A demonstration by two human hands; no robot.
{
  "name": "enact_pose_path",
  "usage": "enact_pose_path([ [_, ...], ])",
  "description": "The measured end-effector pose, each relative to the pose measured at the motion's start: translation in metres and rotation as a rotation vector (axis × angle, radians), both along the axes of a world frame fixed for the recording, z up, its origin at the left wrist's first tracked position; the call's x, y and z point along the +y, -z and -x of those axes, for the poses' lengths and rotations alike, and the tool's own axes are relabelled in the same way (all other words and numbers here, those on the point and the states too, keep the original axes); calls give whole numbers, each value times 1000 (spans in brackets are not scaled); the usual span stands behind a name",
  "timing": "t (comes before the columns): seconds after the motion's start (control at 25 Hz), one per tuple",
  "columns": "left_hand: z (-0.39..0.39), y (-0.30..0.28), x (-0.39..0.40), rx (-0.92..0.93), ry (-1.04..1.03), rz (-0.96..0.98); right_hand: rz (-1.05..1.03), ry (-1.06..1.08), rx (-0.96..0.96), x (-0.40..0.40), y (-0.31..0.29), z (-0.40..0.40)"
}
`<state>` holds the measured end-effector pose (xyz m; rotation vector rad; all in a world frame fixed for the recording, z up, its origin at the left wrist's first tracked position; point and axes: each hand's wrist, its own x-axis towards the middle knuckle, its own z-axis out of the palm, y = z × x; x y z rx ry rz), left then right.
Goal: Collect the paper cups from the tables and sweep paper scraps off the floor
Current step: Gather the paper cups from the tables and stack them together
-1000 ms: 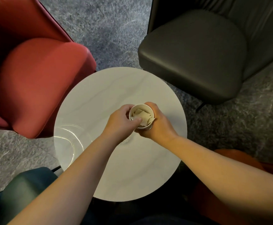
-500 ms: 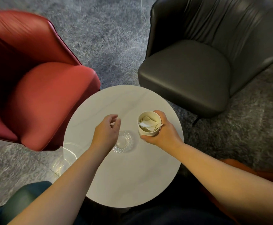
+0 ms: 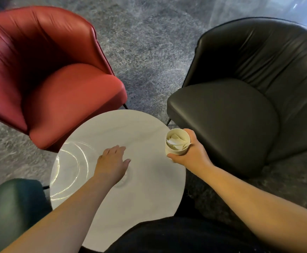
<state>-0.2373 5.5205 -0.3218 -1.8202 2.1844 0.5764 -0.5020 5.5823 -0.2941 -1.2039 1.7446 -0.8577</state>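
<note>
- Because the camera sits on the head, the nearest things are the person's dark-clothed lap at the bottom edge and the two bare forearms reaching out from it over the round white table (image 3: 149, 198).
- Where the left forearm ends, the left hand (image 3: 112, 161) lies palm down just above or on the tabletop, fingers straight and a little spread, gripping nothing; it looks idle or ready to steady, since the other hand does the carrying.
- Under that wrist a small clear glass dish (image 3: 123, 181) stands on the table, mostly hidden, so I cannot tell whether the hand touches it.
- At the table's right edge the right hand (image 3: 191, 154) is wrapped around the paper cup (image 3: 178, 141), thumb on the near wall and fingers curled behind it.
- The cup is upright and lifted off the table, probably kept level so the crumpled paper (image 3: 176, 141) stuffed inside stays put.
- Judging by this, the cup from this table is collected; taking it away seems to be the step in hand, and sweeping is not yet begun.
- To the near left is the corner of a dark green seat (image 3: 12, 207).
- Farther off, a red armchair (image 3: 57, 88) on the left and a black armchair (image 3: 240, 106) on the right face the table.
- Grey carpet (image 3: 149, 52) runs between and beyond them; no scraps show on it here.
</note>
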Motion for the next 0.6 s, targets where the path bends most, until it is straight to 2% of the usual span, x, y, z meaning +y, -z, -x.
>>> enact_pose_path([
  [0.24, 58, -9, 15, -14, -114, 69, 2, -100, 32, -37, -17, 66],
  [0.6, 74, -30, -11, -7, -64, 183, 31, -86, 18, -60, -21, 75],
])
